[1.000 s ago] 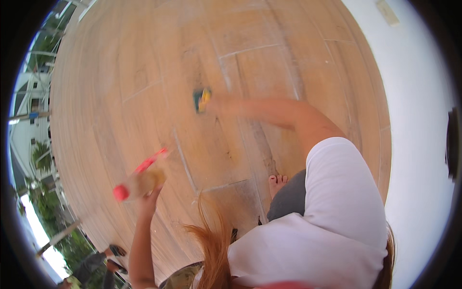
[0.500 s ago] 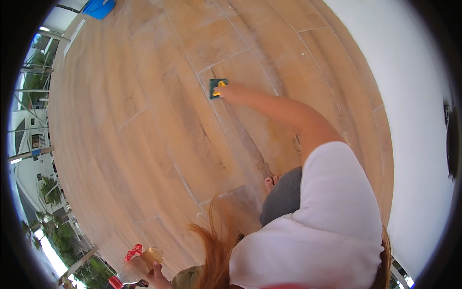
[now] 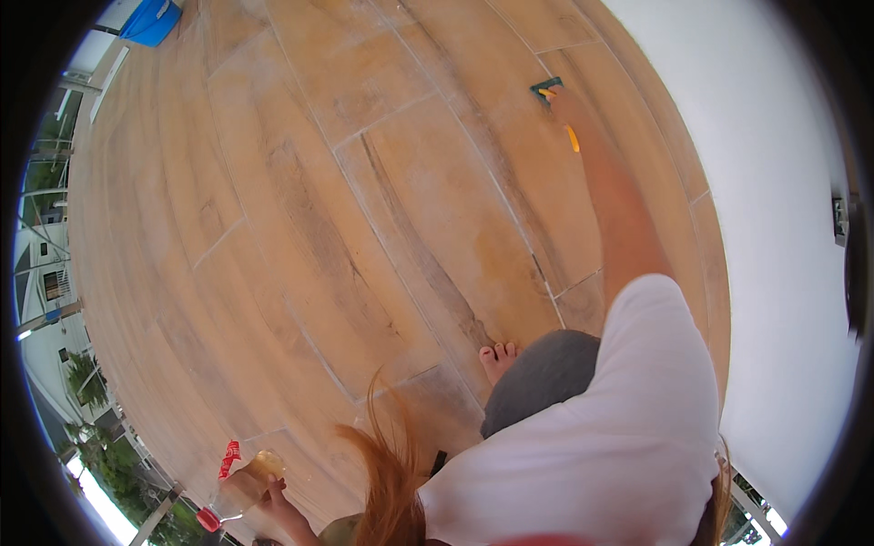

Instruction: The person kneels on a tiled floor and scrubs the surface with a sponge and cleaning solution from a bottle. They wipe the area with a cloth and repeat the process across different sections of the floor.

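Note:
My right hand [image 3: 560, 105] is closed on a dark green scrubbing pad [image 3: 537, 89] with a yellow handle, far out at the upper right. The pad lies against the wood-look tile floor [image 3: 364, 273]; a yellow handle end shows beside my forearm. At the lower left, my left hand [image 3: 280, 502] grips a clear plastic bottle [image 3: 244, 484] with a red cap [image 3: 208, 520]. The bottle is tilted, with a little yellowish liquid toward its base and a loose red label standing off its side.
A blue bucket [image 3: 151, 22] stands at the far left. To the right runs a white wall [image 3: 783, 273]. My bare foot [image 3: 497, 359] rests on the floor by my bent knee. A railing lies along the left edge, with buildings and trees beyond.
My right hand has carried the scrubbing pad to the right and farther away. The view has shifted a little, and my left hand still holds the bottle.

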The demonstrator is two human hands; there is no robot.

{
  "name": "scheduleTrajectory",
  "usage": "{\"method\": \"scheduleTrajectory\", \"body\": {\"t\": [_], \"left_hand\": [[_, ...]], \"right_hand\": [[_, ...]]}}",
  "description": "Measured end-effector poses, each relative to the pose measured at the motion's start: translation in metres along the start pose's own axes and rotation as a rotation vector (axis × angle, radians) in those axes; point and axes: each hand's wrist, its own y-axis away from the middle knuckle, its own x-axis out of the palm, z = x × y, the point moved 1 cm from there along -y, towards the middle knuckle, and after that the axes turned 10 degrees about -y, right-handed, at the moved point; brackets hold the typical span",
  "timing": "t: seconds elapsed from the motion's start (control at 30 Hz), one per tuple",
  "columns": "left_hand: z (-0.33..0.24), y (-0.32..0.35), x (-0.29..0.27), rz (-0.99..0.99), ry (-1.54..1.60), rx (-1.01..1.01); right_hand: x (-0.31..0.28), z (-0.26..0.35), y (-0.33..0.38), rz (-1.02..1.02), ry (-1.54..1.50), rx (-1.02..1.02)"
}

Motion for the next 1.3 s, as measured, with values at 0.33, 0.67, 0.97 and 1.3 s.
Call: {"method": "scheduleTrajectory", "body": {"t": [0.33, 0.67, 0.97, 1.3], "left_hand": [[-0.024, -0.002, 0.005, -0.020, 0.031, 0.023], [-0.006, -0.022, 0.012, 0.002, -0.018, 0.010], [-0.061, -0.040, 0.099, 0.328, 0.164, 0.051], [-0.123, -0.062, 0.312, 0.254, 0.187, 0.519]], "right_hand": [[-0.010, -0.008, 0.033, -0.047, 0.089, 0.050], [-0.008, -0.036, 0.008, 0.081, 0.227, -0.069], [0.058, 0.034, 0.120, 0.337, -0.287, -0.802], [-0.024, 0.013, 0.121, 0.579, -0.290, -0.058]]}}
